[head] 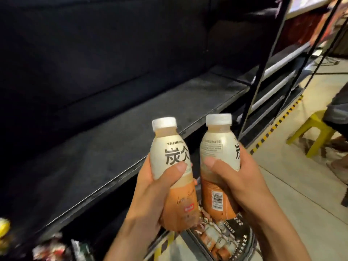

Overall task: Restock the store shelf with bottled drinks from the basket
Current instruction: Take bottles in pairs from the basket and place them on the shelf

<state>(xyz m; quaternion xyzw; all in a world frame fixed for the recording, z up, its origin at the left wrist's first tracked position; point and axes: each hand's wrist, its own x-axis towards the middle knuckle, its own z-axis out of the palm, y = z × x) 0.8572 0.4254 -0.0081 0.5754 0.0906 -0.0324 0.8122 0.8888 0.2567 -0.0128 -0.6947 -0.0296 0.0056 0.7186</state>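
I hold two bottled drinks upright in front of the shelf. My left hand (150, 193) grips one cream-and-orange bottle (172, 147) with a white cap. My right hand (243, 178) grips a second matching bottle (216, 144), its barcode facing me. Both hover just off the front edge of a dark, bare shelf board (105, 153). Below my hands a black basket (243, 240) on the floor holds several more of the same bottles lying down.
A black metal rack (278, 53) with white-edged shelves runs to the right. A yellow stool (312, 132) and a person's legs (337, 110) stand at the right. Yellow-black tape (276, 127) marks the floor. Packaged goods (52, 249) lie on the lower shelf at the bottom left.
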